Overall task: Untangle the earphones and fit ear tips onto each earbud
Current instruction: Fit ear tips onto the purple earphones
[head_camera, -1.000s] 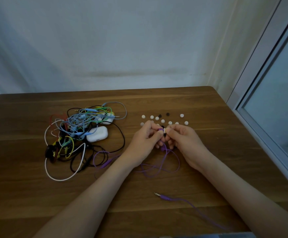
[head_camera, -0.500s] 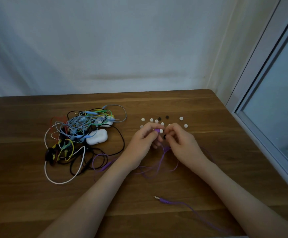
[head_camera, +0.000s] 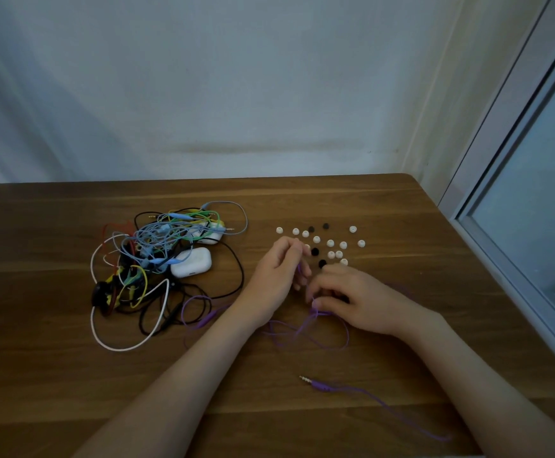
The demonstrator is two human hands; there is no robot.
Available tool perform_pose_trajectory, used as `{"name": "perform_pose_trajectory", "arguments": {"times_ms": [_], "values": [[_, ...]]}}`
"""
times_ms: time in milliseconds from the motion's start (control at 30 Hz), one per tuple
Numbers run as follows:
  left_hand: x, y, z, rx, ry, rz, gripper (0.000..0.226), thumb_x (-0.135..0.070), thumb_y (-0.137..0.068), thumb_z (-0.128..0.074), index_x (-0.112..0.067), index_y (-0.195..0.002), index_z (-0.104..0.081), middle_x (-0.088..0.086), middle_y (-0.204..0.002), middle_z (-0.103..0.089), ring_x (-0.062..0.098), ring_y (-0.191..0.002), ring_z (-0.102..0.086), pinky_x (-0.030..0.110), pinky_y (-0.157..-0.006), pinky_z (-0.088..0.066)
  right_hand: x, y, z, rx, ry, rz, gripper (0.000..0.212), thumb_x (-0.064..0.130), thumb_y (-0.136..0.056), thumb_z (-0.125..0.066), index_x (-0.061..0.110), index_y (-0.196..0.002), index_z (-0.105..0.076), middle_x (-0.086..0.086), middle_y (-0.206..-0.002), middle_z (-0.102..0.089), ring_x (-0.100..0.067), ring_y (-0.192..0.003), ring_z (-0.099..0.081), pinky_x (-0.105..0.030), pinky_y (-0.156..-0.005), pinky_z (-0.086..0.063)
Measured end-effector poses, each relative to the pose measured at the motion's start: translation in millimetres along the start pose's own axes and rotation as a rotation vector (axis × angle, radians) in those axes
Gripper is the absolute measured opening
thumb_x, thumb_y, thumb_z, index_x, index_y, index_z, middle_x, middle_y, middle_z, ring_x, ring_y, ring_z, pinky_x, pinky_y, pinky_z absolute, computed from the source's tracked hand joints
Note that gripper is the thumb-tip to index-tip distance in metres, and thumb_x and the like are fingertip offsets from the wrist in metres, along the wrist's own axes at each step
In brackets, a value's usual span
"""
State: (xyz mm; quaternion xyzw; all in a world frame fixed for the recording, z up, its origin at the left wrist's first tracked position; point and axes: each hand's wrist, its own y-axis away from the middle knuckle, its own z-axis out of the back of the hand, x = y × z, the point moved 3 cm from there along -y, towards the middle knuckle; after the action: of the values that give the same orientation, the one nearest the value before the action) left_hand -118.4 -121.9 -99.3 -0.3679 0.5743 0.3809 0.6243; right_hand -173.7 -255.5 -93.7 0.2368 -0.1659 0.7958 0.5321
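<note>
Pinching the purple earphone cable in curled fingers, the left hand sits just beside the scattered white and black ear tips on the wooden table. The right hand, fingers bent, grips the same cable lower down; the earbuds are probably hidden inside the fingers. The cable's plug lies nearer the person. The tangled earphones lie well left.
</note>
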Motion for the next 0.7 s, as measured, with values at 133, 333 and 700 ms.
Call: {"name": "perform_pose_trajectory", "arguments": {"times_ms": [133, 333, 700], "values": [[0.1, 0.2, 0.3, -0.009, 0.029, -0.003, 0.025, -0.006, -0.099, -0.035, -0.012, -0.081, -0.052, 0.0, -0.068, -0.058, 0.007, -0.059, -0.054, 0.022, -0.06, -0.044, 3.3, -1.3, -2.7, -0.016, -0.12, -0.007, 0.016, 0.018, -0.091, -0.061, 0.034, -0.087, -0.058, 0.013, -0.094, -0.054, 0.003, -0.093, -0.046, -0.009, -0.082, -0.034], [1.4, -1.5, 0.2, 0.001, 0.038, 0.051, 0.028, 0.0, -0.092, -0.036, -0.014, -0.078, -0.055, 0.0, -0.072, -0.055, 0.01, -0.063, -0.049, 0.023, -0.061, -0.04, -1.4, 1.1, 11.2, -0.382, -0.366, -0.088, 0.016, 0.008, -0.091, -0.058, 0.023, -0.093, -0.059, 0.007, -0.089, -0.061, -0.002, -0.085, -0.057, -0.015, -0.075, -0.046], [-3.6, 4.1, -3.8, 0.156, -0.099, 0.013, 0.014, -0.017, -0.097, -0.052, -0.019, -0.105, -0.063, -0.007, -0.074, -0.052, 0.0, -0.06, -0.048, 0.011, -0.056, -0.04, 0.2, 2.1, 14.7, -0.499, -0.329, -0.079, 0.032, 0.007, -0.089, -0.061, 0.038, -0.091, -0.053, 0.013, -0.091, -0.06, 0.005, -0.089, -0.058, -0.01, -0.077, -0.046]]}}
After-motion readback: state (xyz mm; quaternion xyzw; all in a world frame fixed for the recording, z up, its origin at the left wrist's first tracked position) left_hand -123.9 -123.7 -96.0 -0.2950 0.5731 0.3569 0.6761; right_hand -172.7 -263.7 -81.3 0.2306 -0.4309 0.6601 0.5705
